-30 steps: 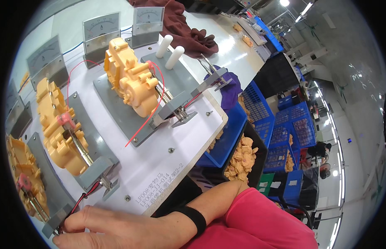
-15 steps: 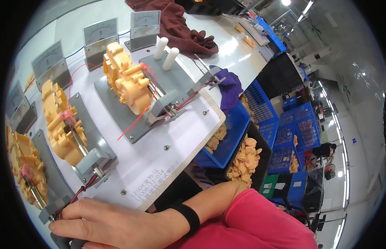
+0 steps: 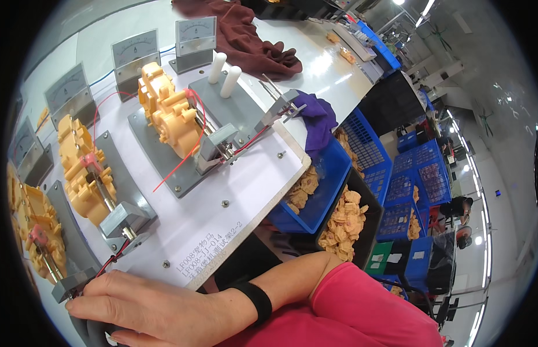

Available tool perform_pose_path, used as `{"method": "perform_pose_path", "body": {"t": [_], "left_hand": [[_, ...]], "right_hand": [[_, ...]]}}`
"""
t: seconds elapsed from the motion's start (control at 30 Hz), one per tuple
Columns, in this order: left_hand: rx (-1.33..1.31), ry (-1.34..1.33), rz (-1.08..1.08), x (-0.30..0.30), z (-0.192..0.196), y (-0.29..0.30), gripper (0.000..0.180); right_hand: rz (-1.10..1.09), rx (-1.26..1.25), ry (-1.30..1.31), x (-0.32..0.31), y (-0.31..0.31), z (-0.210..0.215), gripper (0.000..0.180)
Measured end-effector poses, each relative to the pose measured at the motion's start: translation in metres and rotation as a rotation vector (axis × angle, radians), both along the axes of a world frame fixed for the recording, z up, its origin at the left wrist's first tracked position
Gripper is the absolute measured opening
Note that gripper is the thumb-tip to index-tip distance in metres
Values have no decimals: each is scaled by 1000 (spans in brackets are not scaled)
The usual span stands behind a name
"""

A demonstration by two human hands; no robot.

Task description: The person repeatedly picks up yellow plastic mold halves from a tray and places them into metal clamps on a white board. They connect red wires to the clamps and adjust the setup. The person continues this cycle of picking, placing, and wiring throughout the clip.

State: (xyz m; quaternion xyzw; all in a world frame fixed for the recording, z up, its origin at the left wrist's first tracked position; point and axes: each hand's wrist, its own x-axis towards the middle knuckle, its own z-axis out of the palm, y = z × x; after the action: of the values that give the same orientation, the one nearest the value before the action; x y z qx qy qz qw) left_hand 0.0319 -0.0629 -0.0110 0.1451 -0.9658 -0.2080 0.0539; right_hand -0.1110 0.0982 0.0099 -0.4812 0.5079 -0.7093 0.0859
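My right hand [image 3: 147,306] reaches in from the right at the lower left, palm down, with a black band on the wrist. Its fingers curl over the front of the nearest test fixture, beside a grey clamp block [image 3: 72,284]; what they grip is hidden under them. On that fixture sits a yellow plastic gear housing [image 3: 40,225] with a pink part and a metal rod against it. Two like housings stand farther along, a middle one [image 3: 84,173] and a far one [image 3: 167,110], each on a grey plate. My left hand is out of view.
Several analogue meters, one nearest the back [image 3: 195,34], line the white board [image 3: 191,231]. Two white pegs [image 3: 229,82] rise beside the far fixture. Brown cloth [image 3: 251,46] and purple cloth [image 3: 316,121] lie beyond. Blue bins [image 3: 315,220] and a black bin with yellow parts stand right.
The view has shifted slightly, so the fixtures appear a little farther left. My right hand stays at the nearest fixture, its fingers a little changed in position.
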Motion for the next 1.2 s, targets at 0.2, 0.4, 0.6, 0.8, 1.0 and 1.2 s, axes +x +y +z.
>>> {"method": "perform_pose_path", "body": {"t": [0.2, 0.4, 0.6, 0.8, 1.0, 1.2], "left_hand": [[-36, -36, 9, 2, -2, -3, 45], [-94, -103, 30, 10, -7, -8, 46], [27, -96, 5, 2, 10, -3, 46], [176, 41, 11, -8, 15, 4, 42], [877, 324, 140, -2, -33, 3, 59], [208, 364, -100, -45, 37, 28, 23]], "right_hand": [[4, -5, -3, -1, 1, 0, 62], [2, -14, 4, 0, -1, 0, 62], [-4, -13, 6, 1, -3, -1, 62], [-21, -4, -3, -1, 1, -5, 63], [-86, 68, 55, 2, -2, 4, 56], [-120, 227, 76, -9, 14, 16, 56]]}}
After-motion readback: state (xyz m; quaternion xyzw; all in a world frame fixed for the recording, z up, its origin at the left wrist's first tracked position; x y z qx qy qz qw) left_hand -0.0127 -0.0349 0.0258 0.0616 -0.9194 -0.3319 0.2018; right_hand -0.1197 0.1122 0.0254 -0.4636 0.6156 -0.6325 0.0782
